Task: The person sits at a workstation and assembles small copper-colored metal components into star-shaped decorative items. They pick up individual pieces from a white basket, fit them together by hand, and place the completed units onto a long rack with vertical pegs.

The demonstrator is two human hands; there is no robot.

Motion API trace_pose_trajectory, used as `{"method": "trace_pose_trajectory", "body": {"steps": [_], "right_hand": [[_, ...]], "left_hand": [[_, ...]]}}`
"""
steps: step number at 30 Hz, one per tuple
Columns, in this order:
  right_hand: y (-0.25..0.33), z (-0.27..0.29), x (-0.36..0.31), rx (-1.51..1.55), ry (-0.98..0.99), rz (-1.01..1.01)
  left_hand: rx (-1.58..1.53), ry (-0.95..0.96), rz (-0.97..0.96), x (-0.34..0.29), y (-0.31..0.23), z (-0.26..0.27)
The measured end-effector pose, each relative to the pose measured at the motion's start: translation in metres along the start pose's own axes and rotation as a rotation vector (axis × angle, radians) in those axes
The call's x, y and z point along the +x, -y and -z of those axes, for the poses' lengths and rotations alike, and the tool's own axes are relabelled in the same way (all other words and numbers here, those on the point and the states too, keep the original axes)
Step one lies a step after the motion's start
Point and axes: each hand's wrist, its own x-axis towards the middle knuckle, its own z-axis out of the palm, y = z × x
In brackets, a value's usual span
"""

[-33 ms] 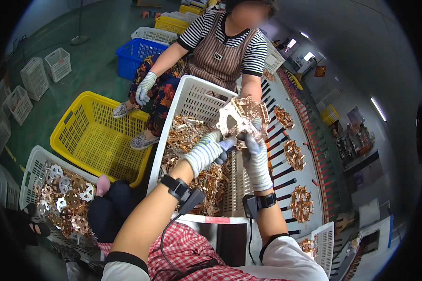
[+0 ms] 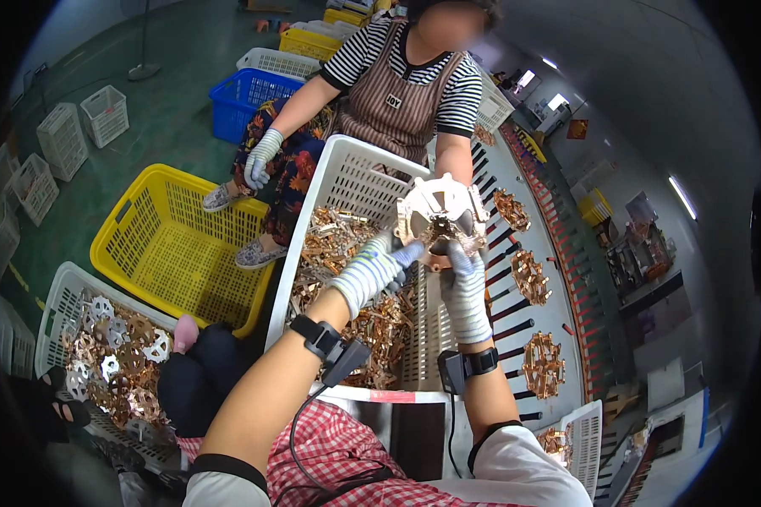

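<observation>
Both my gloved hands hold a copper-coloured round metal part (image 2: 440,207) with cutouts and a notched rim, raised over the far right side of a white crate (image 2: 424,345). My left hand (image 2: 379,269), in a striped glove, is closed on its lower left edge. Thumb up, my right hand (image 2: 465,291) grips the lower right edge. In the crate below lies a heap of small copper-coloured metal pieces (image 2: 379,334). Similar round parts (image 2: 543,365) stand in a row on the bench to the right.
A co-worker (image 2: 397,93) in striped gloves sits across the crate. To the left are a yellow crate (image 2: 118,245) and a white crate (image 2: 55,296) of flat metal parts. Black-handled rods (image 2: 516,329) line the grey bench (image 2: 571,363). A blue crate (image 2: 228,106) stands behind.
The round metal part has turned in my hands, and its broad face now shows brighter. My right thumb has shifted slightly along its edge.
</observation>
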Motion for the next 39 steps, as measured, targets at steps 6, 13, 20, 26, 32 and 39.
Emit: {"method": "trace_pose_trajectory", "body": {"steps": [6, 13, 20, 26, 32, 39], "right_hand": [[-0.008, 0.006, -0.012, -0.391, 0.001, 0.036], [-0.011, -0.006, -0.013, -0.359, 0.016, 0.047], [-0.017, 0.01, -0.012, -0.69, -0.036, 0.396], [-0.021, 0.024, -0.002, -0.45, -0.171, 0.377], [-0.01, -0.001, -0.015, -0.729, 0.044, 0.202], [-0.015, 0.0, -0.014, -0.736, 0.075, 0.267]], "left_hand": [[0.12, -0.394, -0.219, 0.013, 0.018, 0.018], [0.375, -0.369, -0.107, 0.01, 0.025, 0.025], [-0.308, -0.192, 0.088, -0.003, -0.001, 0.013], [-0.134, -0.271, -0.02, 0.001, 0.001, 0.007], [-0.269, -0.333, 0.025, -0.006, -0.007, 0.016], [0.29, -0.447, -0.326, 0.02, 0.022, 0.029]]}}
